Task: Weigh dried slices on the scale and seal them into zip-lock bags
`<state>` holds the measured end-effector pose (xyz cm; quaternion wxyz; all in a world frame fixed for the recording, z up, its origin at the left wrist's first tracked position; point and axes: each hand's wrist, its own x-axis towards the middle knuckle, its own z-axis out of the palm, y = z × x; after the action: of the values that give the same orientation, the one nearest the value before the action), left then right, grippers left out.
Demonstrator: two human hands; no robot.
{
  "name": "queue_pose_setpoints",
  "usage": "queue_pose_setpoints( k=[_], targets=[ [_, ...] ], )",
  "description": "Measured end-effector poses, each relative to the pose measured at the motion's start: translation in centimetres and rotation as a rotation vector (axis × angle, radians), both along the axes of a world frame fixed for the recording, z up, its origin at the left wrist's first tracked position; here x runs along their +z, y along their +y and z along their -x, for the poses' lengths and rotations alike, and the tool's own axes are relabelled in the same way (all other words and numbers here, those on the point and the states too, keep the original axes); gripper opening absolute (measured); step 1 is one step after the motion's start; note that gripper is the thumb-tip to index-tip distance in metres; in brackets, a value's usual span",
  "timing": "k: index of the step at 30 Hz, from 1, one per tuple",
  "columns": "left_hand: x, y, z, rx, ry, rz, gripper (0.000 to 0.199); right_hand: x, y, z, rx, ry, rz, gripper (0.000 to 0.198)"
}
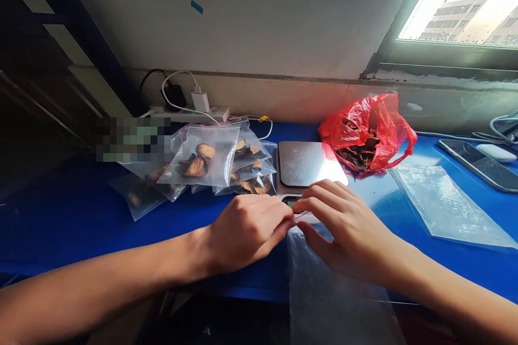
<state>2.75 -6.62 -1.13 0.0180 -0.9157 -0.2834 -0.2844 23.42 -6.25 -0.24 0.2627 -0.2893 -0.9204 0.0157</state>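
Note:
A clear zip-lock bag with a reddish strip along its top hangs down in front of me over the table's front edge. My left hand is closed, its thumb and fingers pinching the left end of that top edge. My right hand is just right of it, thumb and fingers parted around the bag's top, fingertips close to the left hand's. Behind both hands stands a digital scale with a bare steel plate; its small display is partly covered by my fingers.
Filled zip bags of dried brown slices lie piled left of the scale. A red plastic bag of dark dried pieces stands behind right. Flat clear bags and a phone lie at right. A power strip runs along the wall.

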Motion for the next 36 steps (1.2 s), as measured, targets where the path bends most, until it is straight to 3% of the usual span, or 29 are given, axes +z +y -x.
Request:
queue_pose_setpoints(
  k=[13,27,36],
  targets=[
    [0.3,-0.1,-0.3,-0.001,0.035,-0.07,0.026,-0.5,-0.1,0.1,-0.015,-0.086,-0.124,0.018],
    [0.7,0.3,0.5,0.038,-0.028,0.158,0.014,0.0,0.7,-0.4,-0.03,-0.05,-0.131,0.019],
    [1.0,0.4,0.3,0.017,-0.016,0.06,0.016,0.2,1.2,-0.7,0.002,-0.063,-0.113,0.015]
  ],
)
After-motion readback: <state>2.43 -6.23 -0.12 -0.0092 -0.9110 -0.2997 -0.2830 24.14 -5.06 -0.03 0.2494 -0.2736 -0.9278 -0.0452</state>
